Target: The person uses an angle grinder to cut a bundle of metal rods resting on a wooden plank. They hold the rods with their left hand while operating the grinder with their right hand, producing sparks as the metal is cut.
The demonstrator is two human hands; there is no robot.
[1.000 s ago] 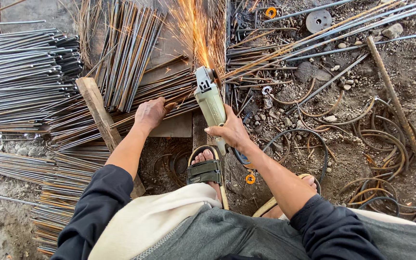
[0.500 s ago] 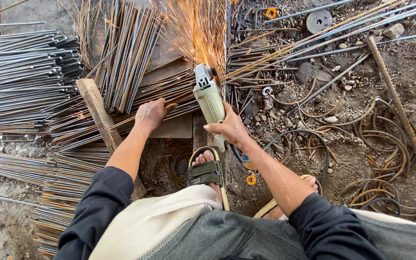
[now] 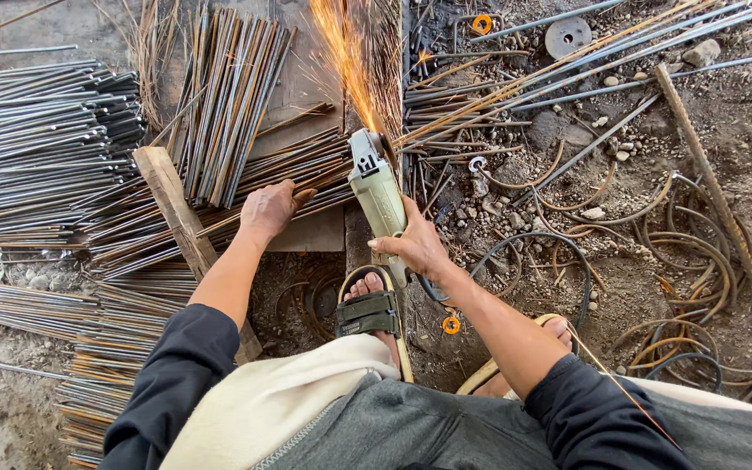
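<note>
The right hand (image 3: 415,246) is gripping the pale green angle grinder (image 3: 376,187), its fingers wrapping tightly round the body. The grinder's disc is meeting the long steel rods (image 3: 515,91) and throwing orange sparks (image 3: 345,61) upward. The left hand (image 3: 269,209) is pressing down, fingers together and flat, on a bundle of cut rods (image 3: 306,170) lying across a wooden plank (image 3: 176,213). A sandalled foot (image 3: 372,309) is resting on the ground below the grinder.
</note>
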